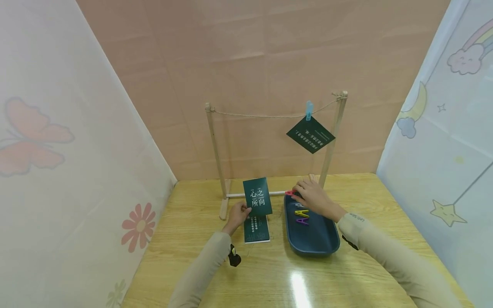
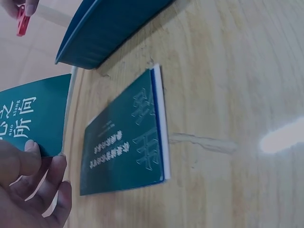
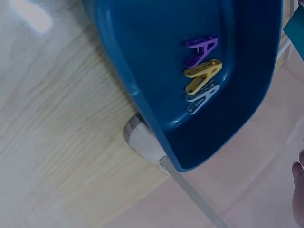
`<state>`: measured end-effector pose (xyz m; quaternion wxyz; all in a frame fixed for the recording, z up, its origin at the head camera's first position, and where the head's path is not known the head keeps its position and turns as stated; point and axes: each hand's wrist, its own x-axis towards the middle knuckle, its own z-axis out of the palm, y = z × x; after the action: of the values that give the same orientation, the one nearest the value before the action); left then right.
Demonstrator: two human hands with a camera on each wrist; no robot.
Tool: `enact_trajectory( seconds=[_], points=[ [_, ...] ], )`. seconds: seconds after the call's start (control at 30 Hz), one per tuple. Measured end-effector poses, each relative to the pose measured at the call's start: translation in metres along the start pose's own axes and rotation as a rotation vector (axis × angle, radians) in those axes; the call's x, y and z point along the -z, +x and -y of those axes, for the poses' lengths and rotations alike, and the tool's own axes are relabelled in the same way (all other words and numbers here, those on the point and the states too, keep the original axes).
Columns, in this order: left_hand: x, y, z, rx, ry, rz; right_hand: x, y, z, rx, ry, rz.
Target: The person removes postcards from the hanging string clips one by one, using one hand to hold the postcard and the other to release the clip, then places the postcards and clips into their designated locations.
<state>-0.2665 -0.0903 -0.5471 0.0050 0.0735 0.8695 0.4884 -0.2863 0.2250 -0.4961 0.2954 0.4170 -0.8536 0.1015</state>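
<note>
My left hand (image 1: pixel 238 216) pinches a dark green card (image 1: pixel 257 196) by its lower left edge, with white characters facing up. Under it on the table lies a stack of similar green cards (image 2: pixel 124 137). Over the far end of a dark blue tray (image 1: pixel 313 239), my right hand (image 1: pixel 313 197) pinches a red clothespin (image 2: pixel 22 21). Inside the tray lie a purple clothespin (image 3: pixel 202 50), a yellow clothespin (image 3: pixel 203 76) and a pale grey clothespin (image 3: pixel 203 97). Only the edge of my right hand shows in the right wrist view.
Behind stands a wooden frame (image 1: pixel 216 149) with a string (image 1: pixel 258 116) between its posts. A light blue clothespin (image 1: pixel 309 110) holds another green card (image 1: pixel 310 134) on the string's right part. A small black object (image 1: pixel 234 257) is beside my left wrist. Patterned sheets flank the table.
</note>
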Motion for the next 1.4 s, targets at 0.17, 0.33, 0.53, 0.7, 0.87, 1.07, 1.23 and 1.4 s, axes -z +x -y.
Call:
enact_trajectory(
  seconds=[0.17, 0.33, 0.53, 0.7, 0.87, 1.07, 1.23, 1.4],
  points=[
    [-0.002, -0.002, 0.008, 0.051, 0.023, 0.016, -0.004, -0.008, 0.001, -0.010, 0.017, 0.005],
    [-0.002, -0.005, 0.010, 0.071, 0.019, 0.045, -0.007, -0.014, 0.002, -0.017, -0.005, 0.011],
    [0.000, -0.007, 0.014, 0.090, 0.031, 0.079, -0.008, -0.020, 0.008, -0.030, 0.009, 0.039],
    [0.002, -0.009, 0.017, 0.070, 0.040, 0.113, -0.010, -0.028, 0.011, -0.058, 0.036, 0.067],
    [0.004, -0.008, 0.018, 0.114, 0.064, 0.143, -0.011, -0.034, 0.012, -0.061, 0.058, 0.046],
    [0.006, -0.009, 0.025, 0.148, 0.099, 0.162, -0.015, -0.041, 0.011, -0.084, 0.077, 0.078],
    [0.009, -0.013, 0.029, 0.132, 0.123, 0.206, -0.019, -0.051, 0.012, -0.105, 0.071, 0.113],
    [0.016, -0.020, 0.029, 0.105, 0.090, 0.270, -0.021, -0.060, 0.015, -0.140, 0.070, 0.133]
  ],
)
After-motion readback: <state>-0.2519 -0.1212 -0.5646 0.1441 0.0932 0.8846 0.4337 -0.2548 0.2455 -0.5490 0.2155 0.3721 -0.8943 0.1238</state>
